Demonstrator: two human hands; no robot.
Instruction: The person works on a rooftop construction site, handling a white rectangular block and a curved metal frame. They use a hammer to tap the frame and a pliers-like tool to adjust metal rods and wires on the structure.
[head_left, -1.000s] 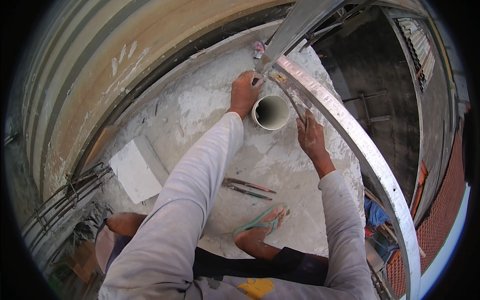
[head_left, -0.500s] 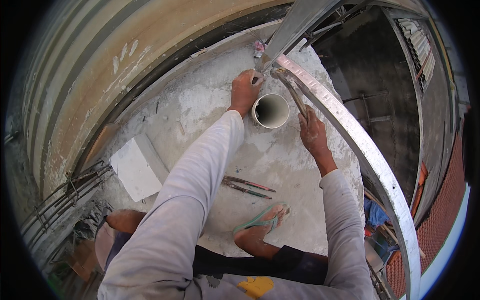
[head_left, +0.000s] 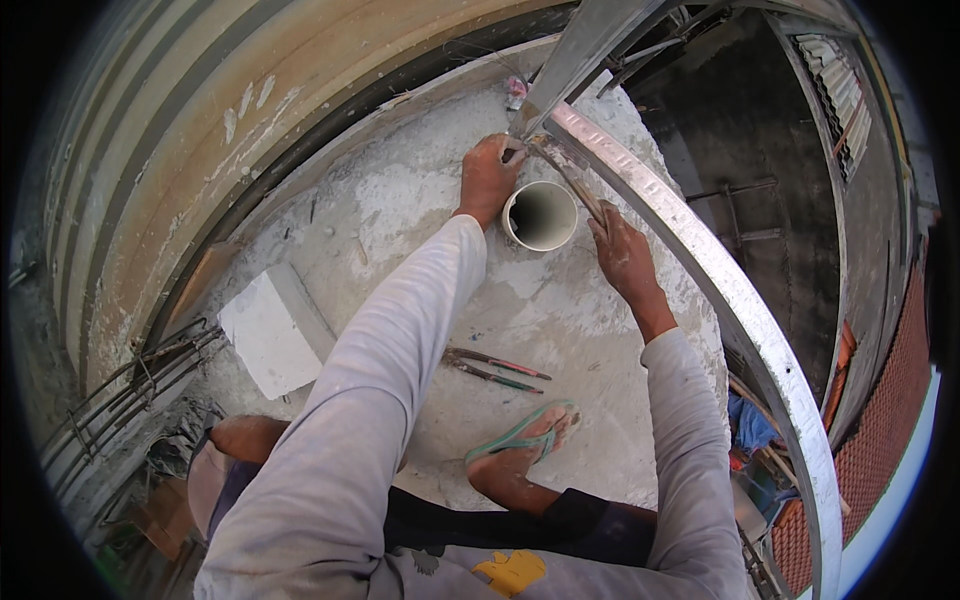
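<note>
Pale, chalky white pipe (head_left: 540, 215), cut open at the top, round mouth dark inside, rim thin and a little smeared with grey. Stands upright out of the rough concrete slab (head_left: 420, 200), near the slab's far edge, just inside the curved metal rail (head_left: 700, 270).

Left hand (head_left: 488, 178) at the pipe's left rim, knuckles up, fingers curled down and pressed together over something small at the foot of the grey metal post (head_left: 575, 60); too hidden to name what is pinched. Right hand (head_left: 625, 255) just right of the pipe, fingers closed round a thin rusty strip or rod (head_left: 570, 175) that slants across the pipe's upper edge toward the left hand. Both sleeves light grey, dusty.

Between the forearms, on the slab, a pair of pliers (head_left: 495, 368) with dark red handles, lying flat, well apart from the pipe. Below them a bare foot in a green flip-flop (head_left: 525, 435). To the left a white block (head_left: 270, 330), tilted on the slab. Farther left, bundled rusty rods (head_left: 130, 385) along the slab's edge. Behind, a curved, ribbed wall (head_left: 200, 110) with white scrape marks. Beyond the rail a drop to dark ground and a red tiled roof (head_left: 890, 410). Rail and post crowd the pipe's far side closely.
</note>
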